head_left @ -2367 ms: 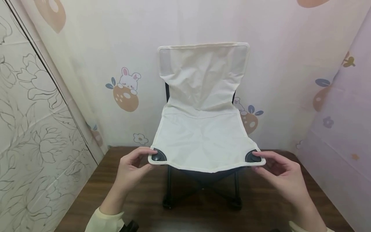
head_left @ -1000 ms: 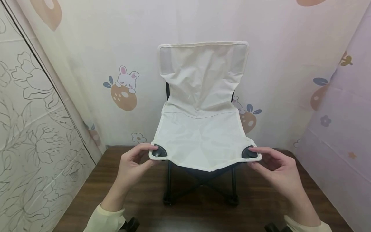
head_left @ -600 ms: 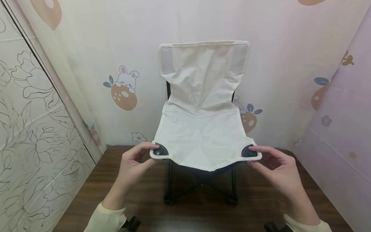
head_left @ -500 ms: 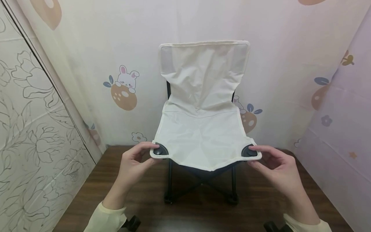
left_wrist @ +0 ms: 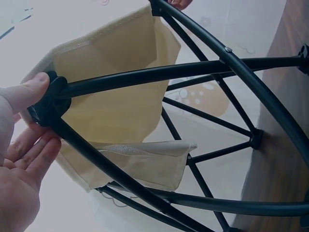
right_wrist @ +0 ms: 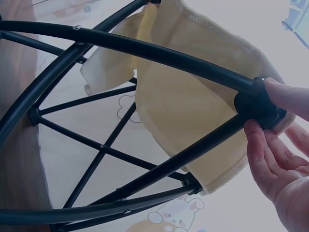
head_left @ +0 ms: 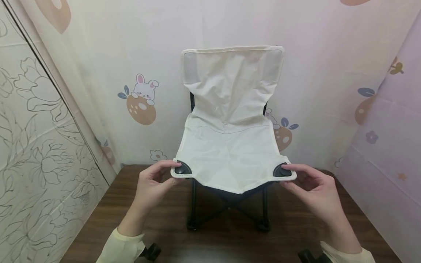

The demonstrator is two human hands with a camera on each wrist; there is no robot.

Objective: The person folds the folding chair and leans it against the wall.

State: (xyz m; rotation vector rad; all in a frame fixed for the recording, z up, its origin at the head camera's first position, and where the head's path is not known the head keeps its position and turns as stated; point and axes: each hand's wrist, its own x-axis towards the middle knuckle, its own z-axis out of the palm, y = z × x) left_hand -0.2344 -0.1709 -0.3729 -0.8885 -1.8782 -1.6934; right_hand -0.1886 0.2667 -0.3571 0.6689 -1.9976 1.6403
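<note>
A small folding chair with a cream fabric seat and back stands unfolded on dark crossed legs. My left hand pinches its front left corner, index finger on the black corner patch and thumb underneath. At the front right corner, my right hand grips the other black patch the same way. From below, the left wrist view shows the thumb against a black plastic joint where the tubes meet. In the right wrist view, thumb and fingers hold the matching joint.
The chair's feet stand on a dark wood-grain table. Behind it hangs a pale curtain printed with rabbits and fruit. A panel with line-drawn flowers closes off the left side, and a pale printed sheet the right.
Since the earliest frame, the chair's front corners appear slightly higher in view, and the right one a little further left. Both hands keep their hold; the last half second shows hardly any movement.
</note>
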